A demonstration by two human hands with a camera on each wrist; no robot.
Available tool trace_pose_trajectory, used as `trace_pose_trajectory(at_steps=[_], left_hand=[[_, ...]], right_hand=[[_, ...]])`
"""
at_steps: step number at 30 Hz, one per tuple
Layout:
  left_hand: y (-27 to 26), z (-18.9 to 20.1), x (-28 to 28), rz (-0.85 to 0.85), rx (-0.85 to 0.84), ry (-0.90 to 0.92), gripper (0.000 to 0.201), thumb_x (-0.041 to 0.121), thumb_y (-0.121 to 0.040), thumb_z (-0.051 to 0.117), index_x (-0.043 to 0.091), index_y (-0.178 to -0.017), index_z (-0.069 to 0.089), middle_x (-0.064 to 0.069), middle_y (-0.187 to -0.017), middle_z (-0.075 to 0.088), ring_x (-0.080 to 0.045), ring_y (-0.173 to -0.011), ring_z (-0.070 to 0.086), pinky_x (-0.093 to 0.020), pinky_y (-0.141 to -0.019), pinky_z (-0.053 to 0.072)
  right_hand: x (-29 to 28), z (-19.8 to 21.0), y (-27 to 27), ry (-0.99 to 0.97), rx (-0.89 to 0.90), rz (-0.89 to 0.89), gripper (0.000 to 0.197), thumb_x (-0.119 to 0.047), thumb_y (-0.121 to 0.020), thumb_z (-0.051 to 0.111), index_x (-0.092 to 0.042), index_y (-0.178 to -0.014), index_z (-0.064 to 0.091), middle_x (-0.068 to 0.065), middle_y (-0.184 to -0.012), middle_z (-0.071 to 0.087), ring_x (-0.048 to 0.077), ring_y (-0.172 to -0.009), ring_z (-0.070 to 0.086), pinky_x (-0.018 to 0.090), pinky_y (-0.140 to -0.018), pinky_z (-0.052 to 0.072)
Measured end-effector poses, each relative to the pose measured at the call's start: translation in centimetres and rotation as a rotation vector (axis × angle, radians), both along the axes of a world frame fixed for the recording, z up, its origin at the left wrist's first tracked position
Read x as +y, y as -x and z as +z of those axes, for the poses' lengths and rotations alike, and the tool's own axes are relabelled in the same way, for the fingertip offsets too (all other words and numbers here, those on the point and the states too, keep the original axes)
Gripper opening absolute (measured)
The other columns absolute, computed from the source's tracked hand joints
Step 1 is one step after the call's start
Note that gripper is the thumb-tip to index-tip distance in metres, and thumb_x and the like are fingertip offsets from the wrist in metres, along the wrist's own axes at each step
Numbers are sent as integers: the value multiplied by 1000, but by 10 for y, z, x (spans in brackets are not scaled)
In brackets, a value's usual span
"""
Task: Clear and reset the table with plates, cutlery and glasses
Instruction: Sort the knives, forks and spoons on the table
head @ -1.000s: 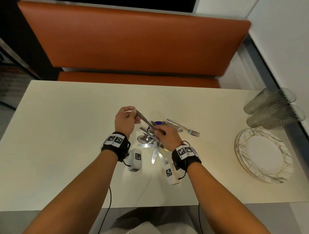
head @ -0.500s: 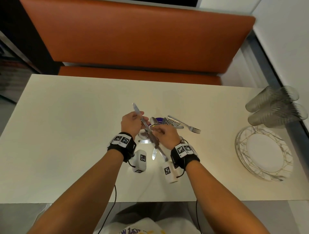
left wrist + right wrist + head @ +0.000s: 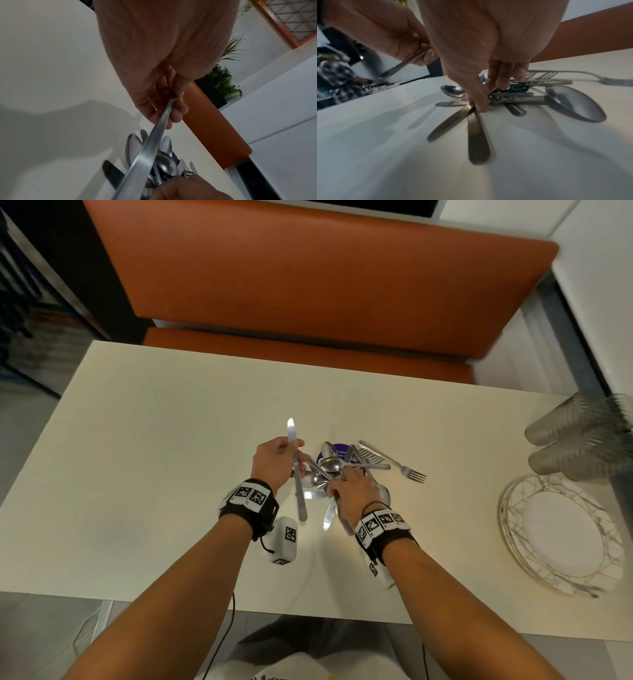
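On the smooth cream table point(image 3: 154, 474), one heap of steel cutlery point(image 3: 342, 467) lies near the middle, half covering a round purple disc point(image 3: 340, 448). How many pieces it holds cannot be counted for sure; at least three spoons, two forks and two knives show. One fork point(image 3: 394, 462) sticks out of the heap toward the right edge, tines flat on the top. One large oval spoon point(image 3: 576, 102) lies bowl-up at the heap's near right side.

The left hand point(image 3: 274, 462) grips one table knife point(image 3: 297, 474) by its middle, fingers curled round it, the serrated blade pointing at the far edge and the rounded handle at the near edge, lifted clear of the heap. The right hand point(image 3: 352, 491) reaches down into the heap, its fingers point(image 3: 477, 97) pinching the neck of a second knife point(image 3: 476, 135) that lies flat.

At the right edge sits one stack of white plates point(image 3: 561, 534) with gold line patterns; how many cannot be told. Beyond it, two stacks of ribbed clear glasses point(image 3: 582, 440) lie on their sides.
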State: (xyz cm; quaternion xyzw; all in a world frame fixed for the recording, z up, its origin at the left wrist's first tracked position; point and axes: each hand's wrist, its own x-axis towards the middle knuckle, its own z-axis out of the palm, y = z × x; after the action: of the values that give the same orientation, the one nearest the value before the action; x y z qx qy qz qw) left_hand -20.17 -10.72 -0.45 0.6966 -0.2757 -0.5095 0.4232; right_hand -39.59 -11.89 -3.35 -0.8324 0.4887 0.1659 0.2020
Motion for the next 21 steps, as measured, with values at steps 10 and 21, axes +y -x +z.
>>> trace_pose_trajectory(at_steps=[10,21], left_hand=[[-9,-2,4,32,8,-32,19,14,-104,56,6,-107,74,-10,-80,75,-26,-65,69,-41,-73,65],[-17,-3,3,23,6,-39,19,14,-104,56,8,-105,74,-11,-79,74,-28,-66,69,-48,-77,65]], right_hand=[[-1,-5,3,91,23,248,22,-23,-93,60,-23,-115,58,8,-131,41,27,-123,41,40,-103,38],[3,-5,-3,226,59,441,24,-19,-84,72,-20,-106,61,11,-123,46,33,-118,46,44,-92,49]])
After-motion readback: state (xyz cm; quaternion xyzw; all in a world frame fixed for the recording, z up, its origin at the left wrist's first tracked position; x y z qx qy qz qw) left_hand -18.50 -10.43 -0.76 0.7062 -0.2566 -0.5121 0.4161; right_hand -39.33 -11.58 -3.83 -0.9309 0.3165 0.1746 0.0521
